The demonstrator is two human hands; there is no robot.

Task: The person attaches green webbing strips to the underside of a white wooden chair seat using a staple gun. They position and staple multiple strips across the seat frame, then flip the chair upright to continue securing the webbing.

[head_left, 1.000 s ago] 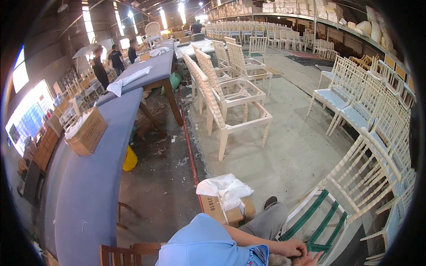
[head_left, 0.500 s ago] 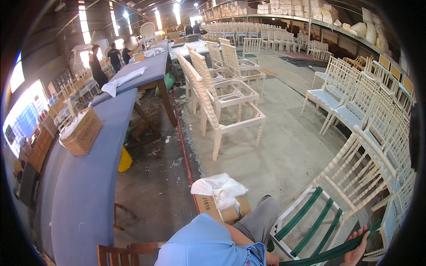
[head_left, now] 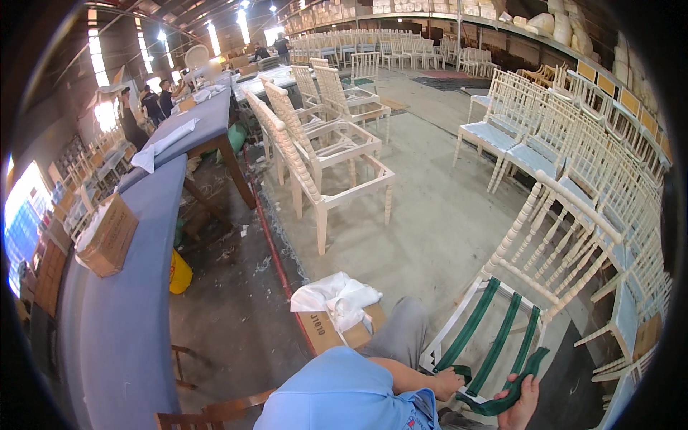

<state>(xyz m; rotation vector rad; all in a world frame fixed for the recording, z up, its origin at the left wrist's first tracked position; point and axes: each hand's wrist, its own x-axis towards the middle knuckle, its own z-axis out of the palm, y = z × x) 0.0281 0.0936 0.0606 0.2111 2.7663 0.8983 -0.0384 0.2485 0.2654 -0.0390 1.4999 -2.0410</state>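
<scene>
A cream chair frame (head_left: 494,278) with a spindled back stands at my right side. Several dark green webbing straps (head_left: 469,322) run across its open seat. My left hand (head_left: 448,384) is closed at the seat's near left corner, with green webbing showing beside its fingers; exactly how it grips is partly hidden. A loose green webbing strap (head_left: 532,367) curves across the near side of the seat. My right hand (head_left: 522,403) holds this strap between thumb and fingers, and its free end sticks up past the hand.
A carton (head_left: 322,331) topped with white cloth (head_left: 337,297) sits by my knee. Bare chair frames (head_left: 322,204) stand ahead, and rows of chairs with pale blue seats (head_left: 494,136) line the right. A long blue-covered table (head_left: 136,287) bearing another carton (head_left: 107,235) extends along the left. Several people work far off.
The view has swung rightward. My right hand has drawn in toward the seat with the strap, which now bends instead of stretching sideways. My left hand has come up to the seat corner.
</scene>
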